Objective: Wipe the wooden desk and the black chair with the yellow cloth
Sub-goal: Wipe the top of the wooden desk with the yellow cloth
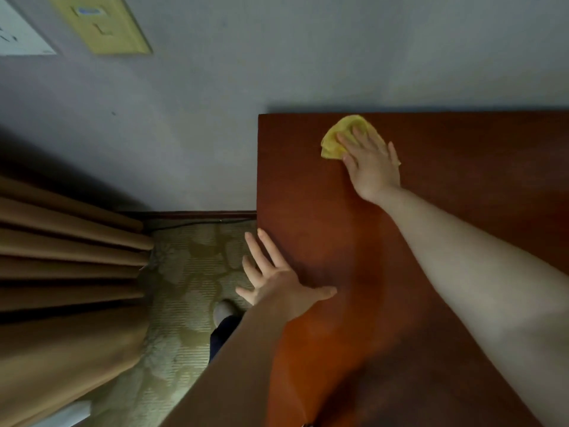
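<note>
1. At the near left edge of the table (338, 226), the left hand (277, 285) rests with fingers spread wide, holding nothing; planted there, it should steady the long reach.
2. Farther in, the right hand (372, 161) presses the yellow cloth (334, 140) flat under straight fingers, near the far left corner by the wall (215, 134).
3. The wipe probably goes best with a flat palm and overlapping passes back toward the near edge; the black chair is out of view.

No text can be read: the marks on the yellowish wall plate (101, 23) and the white sheet (18, 32) (top left) are blurred.
</note>
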A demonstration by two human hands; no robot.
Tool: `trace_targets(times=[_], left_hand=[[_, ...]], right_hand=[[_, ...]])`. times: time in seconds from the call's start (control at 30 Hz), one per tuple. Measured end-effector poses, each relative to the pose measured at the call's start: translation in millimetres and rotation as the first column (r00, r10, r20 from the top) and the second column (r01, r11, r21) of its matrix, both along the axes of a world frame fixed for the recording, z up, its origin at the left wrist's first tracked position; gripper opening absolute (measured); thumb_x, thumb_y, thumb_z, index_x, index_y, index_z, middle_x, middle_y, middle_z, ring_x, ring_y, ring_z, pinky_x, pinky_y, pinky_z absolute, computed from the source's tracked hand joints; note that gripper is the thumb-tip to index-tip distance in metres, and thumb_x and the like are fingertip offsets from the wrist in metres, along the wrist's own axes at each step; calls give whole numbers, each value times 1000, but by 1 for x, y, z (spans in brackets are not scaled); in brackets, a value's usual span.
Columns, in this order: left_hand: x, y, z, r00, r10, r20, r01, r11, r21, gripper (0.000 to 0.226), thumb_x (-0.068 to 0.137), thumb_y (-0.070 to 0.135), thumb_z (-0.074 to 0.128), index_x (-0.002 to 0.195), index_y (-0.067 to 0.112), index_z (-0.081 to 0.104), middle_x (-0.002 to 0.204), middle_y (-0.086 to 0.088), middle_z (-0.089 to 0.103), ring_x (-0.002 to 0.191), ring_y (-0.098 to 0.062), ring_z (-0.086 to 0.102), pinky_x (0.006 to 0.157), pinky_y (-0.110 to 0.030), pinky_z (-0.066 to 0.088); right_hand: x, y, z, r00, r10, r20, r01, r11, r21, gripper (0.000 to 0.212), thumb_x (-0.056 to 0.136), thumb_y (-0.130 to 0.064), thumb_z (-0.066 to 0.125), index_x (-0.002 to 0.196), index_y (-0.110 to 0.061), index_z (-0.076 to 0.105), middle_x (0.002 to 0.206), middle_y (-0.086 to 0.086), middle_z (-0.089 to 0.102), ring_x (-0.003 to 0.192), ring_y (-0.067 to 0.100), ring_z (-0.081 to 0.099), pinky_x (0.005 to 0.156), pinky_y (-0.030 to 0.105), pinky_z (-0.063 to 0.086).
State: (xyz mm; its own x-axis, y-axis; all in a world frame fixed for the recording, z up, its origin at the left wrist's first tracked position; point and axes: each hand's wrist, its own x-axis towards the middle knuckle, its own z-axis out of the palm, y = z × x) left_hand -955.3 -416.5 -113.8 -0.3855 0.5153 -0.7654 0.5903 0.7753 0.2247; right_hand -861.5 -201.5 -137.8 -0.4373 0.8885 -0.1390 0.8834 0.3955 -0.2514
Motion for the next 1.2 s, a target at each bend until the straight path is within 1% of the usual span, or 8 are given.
trace_targets(times=[0.27,0.43,0.53,0.8,0.93,1.1,1.13,1.2], left_hand=[[-5,4,-1,998,-29,57,31,999,-37,154,56,73,73,124,17,-54,138,-3,-53,143,-35,-20,110,-65,8],[-10,4,3,997,-30,71,33,999,-38,156,56,67,78,127,17,-51,140,-3,-52,143,-33,-20,109,-66,10],[-7,3,5,998,-34,45,36,999,-32,158,55,63,81,129,16,-50,142,-4,-50,144,-33,-18,109,-66,12],[-3,-1,5,998,-49,-31,49,999,22,158,53,62,82,132,15,-46,147,-6,-43,144,-34,-13,112,-62,13],[-2,-2,2,995,-65,-75,68,997,35,158,53,65,81,134,13,-44,150,-10,-38,144,-38,-9,115,-57,13],[1,-2,-13,992,-23,-122,38,992,118,147,62,60,80,140,16,-37,152,-12,-32,144,-37,-12,114,-59,12],[1,-2,-16,991,-22,-130,37,992,118,148,61,61,80,140,17,-37,152,-12,-33,144,-37,-12,114,-59,13],[1,-3,-18,991,-21,-134,36,993,112,150,60,61,81,140,17,-38,151,-11,-34,144,-36,-12,114,-59,13]], right_hand=[[-36,39,6,993,-114,25,115,992,-46,44,102,-38,28,146,-39,27,159,-7,12,146,20,3,115,52,2],[-10,-2,2,983,178,41,-178,984,0,44,102,-35,34,145,-41,28,158,-5,16,146,23,6,114,49,2],[14,-42,3,952,304,41,-304,953,-6,45,98,-43,27,143,-44,30,157,-7,21,146,22,10,114,44,0],[90,-154,3,905,425,22,-425,905,-26,46,96,-49,23,140,-43,38,151,-11,32,144,18,18,115,41,1],[139,-197,2,846,533,5,-533,846,7,41,100,-45,27,137,-41,44,146,-11,41,140,17,27,114,44,14],[184,-183,5,667,742,67,-742,670,-39,42,97,-44,34,139,-46,36,147,-15,38,142,9,22,114,38,17],[183,-169,5,668,739,88,-738,673,-52,43,96,-44,34,139,-46,35,147,-15,37,141,9,22,114,37,16],[175,-140,5,753,655,67,-651,755,-71,44,96,-45,30,140,-46,32,149,-15,32,141,8,20,115,33,10]])
